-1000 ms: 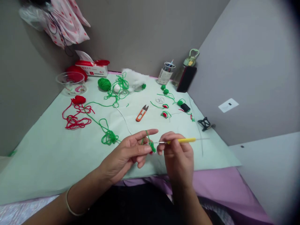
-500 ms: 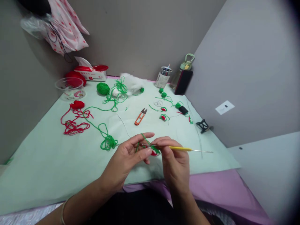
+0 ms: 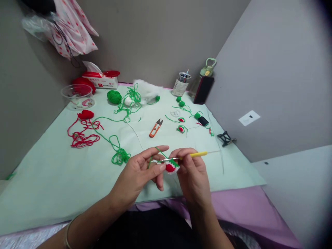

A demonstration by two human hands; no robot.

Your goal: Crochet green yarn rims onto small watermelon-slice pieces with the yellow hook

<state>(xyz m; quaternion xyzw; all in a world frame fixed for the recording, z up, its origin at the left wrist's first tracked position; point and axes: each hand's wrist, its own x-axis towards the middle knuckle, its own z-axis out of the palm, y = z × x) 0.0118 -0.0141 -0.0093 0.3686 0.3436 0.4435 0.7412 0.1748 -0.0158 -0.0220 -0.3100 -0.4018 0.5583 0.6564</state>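
Observation:
Between thumb and fingers, my left hand [image 3: 141, 169] pinches a small crocheted piece [image 3: 171, 167] with a red middle, a white band and a green edge. Green yarn [image 3: 162, 152] runs over its raised index finger. My right hand [image 3: 194, 173] is closed on a crochet hook [image 3: 199, 154] with a yellow handle, its metal shaft pointing left along the green edge. Whether the hook tip sits inside a stitch is too small to tell. A loose heap of green yarn [image 3: 120, 156] lies left of my left hand.
Orange thread snips [image 3: 155, 128] lie beyond my hands. Red yarn [image 3: 84, 140], a plastic tub [image 3: 77, 98] and a green yarn ball [image 3: 114, 97] are on the left. Two small crocheted pieces [image 3: 181, 129], a phone [image 3: 204, 90] and a black clip stand [image 3: 226, 138] are on the right.
The hook has tilted, its right end now higher and further left. The crocheted piece shows more of its red face, and my right hand has shifted slightly left.

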